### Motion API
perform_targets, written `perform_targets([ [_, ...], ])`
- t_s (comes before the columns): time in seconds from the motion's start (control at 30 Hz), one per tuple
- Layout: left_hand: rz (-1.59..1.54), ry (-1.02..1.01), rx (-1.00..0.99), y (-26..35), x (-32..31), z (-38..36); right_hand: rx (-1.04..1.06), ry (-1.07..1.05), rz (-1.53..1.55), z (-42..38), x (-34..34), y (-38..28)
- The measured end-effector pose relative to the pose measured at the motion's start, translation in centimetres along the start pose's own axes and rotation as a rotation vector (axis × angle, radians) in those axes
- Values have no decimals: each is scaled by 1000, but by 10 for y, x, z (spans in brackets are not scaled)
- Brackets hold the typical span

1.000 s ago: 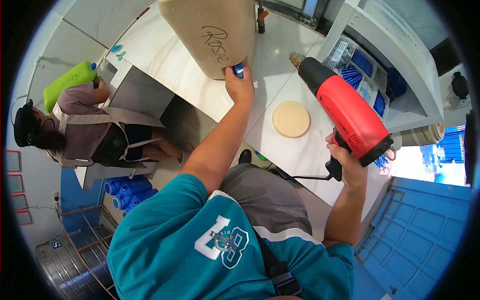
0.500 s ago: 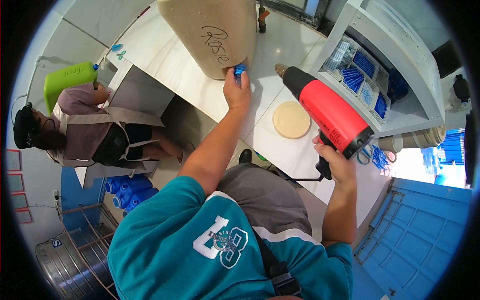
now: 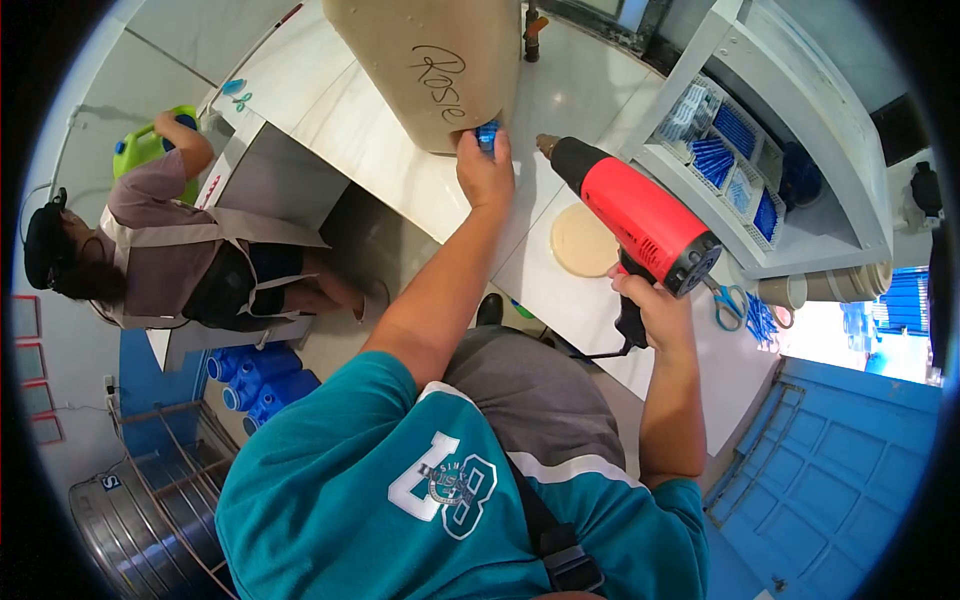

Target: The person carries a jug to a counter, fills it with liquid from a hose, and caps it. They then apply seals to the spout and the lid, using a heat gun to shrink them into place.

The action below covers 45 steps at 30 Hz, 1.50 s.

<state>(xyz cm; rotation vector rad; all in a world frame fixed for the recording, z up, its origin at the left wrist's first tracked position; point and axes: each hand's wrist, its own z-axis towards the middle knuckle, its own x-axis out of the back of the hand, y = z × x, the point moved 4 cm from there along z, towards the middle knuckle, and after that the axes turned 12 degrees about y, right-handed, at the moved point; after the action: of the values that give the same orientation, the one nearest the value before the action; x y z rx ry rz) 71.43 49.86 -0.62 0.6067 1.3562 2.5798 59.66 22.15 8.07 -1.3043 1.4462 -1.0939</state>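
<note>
My left hand point(image 3: 484, 178) is closed, its fingers wrapped round a small blue cap point(image 3: 488, 137) low on a large beige container point(image 3: 425, 75) marked "Rosie". In my right hand point(image 3: 655, 310) is a red and black heat gun point(image 3: 640, 205), gripped by its black handle. The metal nozzle of the heat gun points toward the blue cap, a short gap away from it. Beneath the heat gun, partly covered by it, a round beige lid point(image 3: 580, 242) lies on the white counter point(image 3: 690, 400).
At the right, a white shelf point(image 3: 700, 180) holds baskets of blue pieces. Scissors point(image 3: 728, 305) lie on the counter near stacked beige lids point(image 3: 830, 285). A person point(image 3: 160, 240) on the left handles a green jug point(image 3: 140, 148). Blue jugs point(image 3: 265, 385) stand on the floor.
The heat gun and my right hand have shifted slightly left, nearer the blue cap. My left hand keeps hold. The other person's arm has risen onto the green jug.
</note>
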Motion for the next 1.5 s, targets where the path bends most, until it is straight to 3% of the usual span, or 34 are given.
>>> perform_targets([
  [0.07, -40, -100, 104, -3, -1, 2, -24, 21, 34, 1, 2, 1],
  [0.67, -111, -249, 116, -16, 8, 15, 30, -86, 22, 10, -13, 4],
  [0.97, -64, -207, 83, -21, 5, 10, -59, -181, 46, 10, -24, 1],
  [1.27, -129, -169, 90, -29, 0, 8, 84, -181, -106, 8, -30, -4],
  [1.5, -140, -133, 53, -27, 2, 7, 33, -183, -121, 10, -32, 0],
])
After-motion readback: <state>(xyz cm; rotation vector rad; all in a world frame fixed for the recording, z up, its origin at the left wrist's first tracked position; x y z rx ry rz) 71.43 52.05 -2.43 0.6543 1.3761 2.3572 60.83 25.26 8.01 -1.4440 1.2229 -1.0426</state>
